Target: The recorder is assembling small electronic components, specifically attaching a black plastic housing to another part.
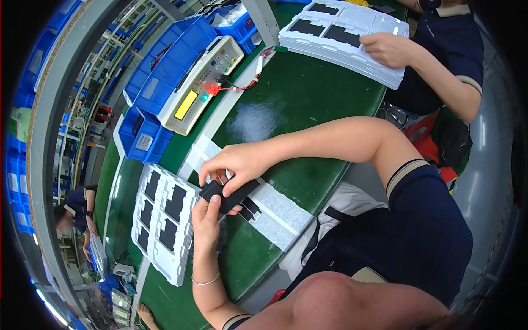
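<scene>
Both hands meet over a pale grey strip of mat on the green table (pixel 294 118). Between them is a flat black rectangular piece (pixel 236 198), perhaps a battery pack; its exact kind cannot be told. My left hand (pixel 208 217), with a bracelet at the wrist, grips it from below with the thumb on top. From above, my right hand (pixel 236 165) pinches it with bent fingers and hides part of it. Thin black strips (pixel 251 209) lie on the mat (pixel 280 214) beside the hands.
A white tray (pixel 182 236) of black pieces lies left of my hands. Behind stand a tester (pixel 201 85) with a yellow display and red leads, and blue bins (pixel 146 137). At the upper right, a co-worker's hand (pixel 385 48) touches stacked white trays (pixel 341 52).
</scene>
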### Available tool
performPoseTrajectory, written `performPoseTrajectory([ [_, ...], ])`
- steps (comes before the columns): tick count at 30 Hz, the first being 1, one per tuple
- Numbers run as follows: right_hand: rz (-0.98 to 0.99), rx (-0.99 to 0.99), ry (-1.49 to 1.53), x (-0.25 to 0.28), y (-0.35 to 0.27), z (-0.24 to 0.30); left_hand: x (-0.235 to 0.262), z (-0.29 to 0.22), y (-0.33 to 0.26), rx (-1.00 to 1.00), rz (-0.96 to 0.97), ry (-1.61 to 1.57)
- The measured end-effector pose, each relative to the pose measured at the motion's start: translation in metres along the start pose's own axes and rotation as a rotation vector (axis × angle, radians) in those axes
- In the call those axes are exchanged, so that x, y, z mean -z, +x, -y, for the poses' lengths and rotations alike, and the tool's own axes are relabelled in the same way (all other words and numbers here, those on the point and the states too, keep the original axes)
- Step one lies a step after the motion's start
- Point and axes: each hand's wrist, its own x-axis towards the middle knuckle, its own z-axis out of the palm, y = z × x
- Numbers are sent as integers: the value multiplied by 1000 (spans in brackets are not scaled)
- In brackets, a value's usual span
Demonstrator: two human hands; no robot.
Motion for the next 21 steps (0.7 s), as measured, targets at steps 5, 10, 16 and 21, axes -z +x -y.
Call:
performPoseTrajectory([
  [5, 45, -183, 13, 12, -1, 2, 5, 1, -8, -7, -160, -61],
  [10, -308, -331, 163, 9, -15, 16, 35, -18, -15, -268, -222, 54],
  [16, -527, -195, 53, 13, -11, 11, 121, -107, -100, -1250, -1006, -170],
  [21, -502, -131, -256, 17, -10, 9, 42, -72, -41, -729, -423, 623],
])
